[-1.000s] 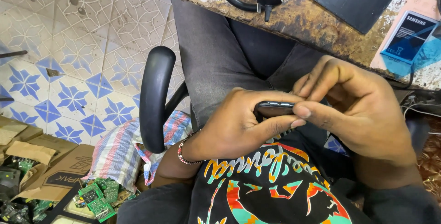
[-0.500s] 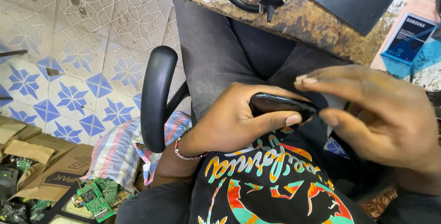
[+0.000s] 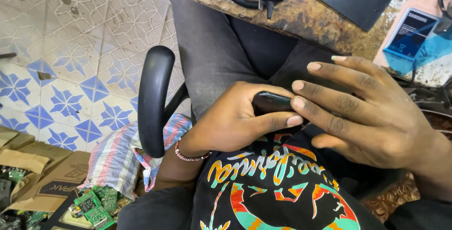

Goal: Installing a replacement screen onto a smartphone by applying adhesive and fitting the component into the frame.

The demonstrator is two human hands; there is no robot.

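We hold a black phone over our lap, our left hand wrapped around it with the thumb pressed along its lower edge. Our right hand is spread, two fingertips touching the phone's end. A chair armrest stands just beside our left wrist, and a worn table lies beyond our knees.

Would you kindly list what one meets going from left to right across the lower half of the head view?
Cardboard boxes → green circuit boards → striped cloth bag → black chair armrest → left hand → dark phone → right hand.
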